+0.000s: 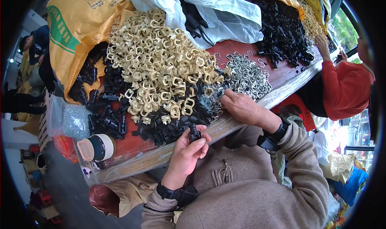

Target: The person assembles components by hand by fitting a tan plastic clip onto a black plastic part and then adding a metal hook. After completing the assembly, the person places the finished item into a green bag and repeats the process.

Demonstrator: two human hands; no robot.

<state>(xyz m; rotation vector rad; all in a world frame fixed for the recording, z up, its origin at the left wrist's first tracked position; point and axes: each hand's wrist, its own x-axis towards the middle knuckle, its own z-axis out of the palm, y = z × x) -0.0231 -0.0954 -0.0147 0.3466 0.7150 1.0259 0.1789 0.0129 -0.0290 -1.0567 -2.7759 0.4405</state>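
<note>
My left hand [188, 151] is closed around a small black plastic fitting [195, 132], held upright over the table's front edge. Bent over the table, my right hand [246, 109] has its fingers pressed together at a heap of tiny silvery metal parts [209, 99]; whatever is in the fingertips is hidden. Behind that hand lies a pile of bent metal hooks [247, 74]. A large mound of cream plastic buckle-like pieces [157, 64] rises beyond my left hand. Small flat black pieces [161, 134] are heaped between the mound and the near edge.
A wooden rail [161, 155] edges the red table. At left are more black fittings [108, 120], a bag of small metal pieces [76, 120] and a lidded jar [102, 147]. Sacks [84, 15] spill parts at the back. A person in red [345, 88] sits to the right.
</note>
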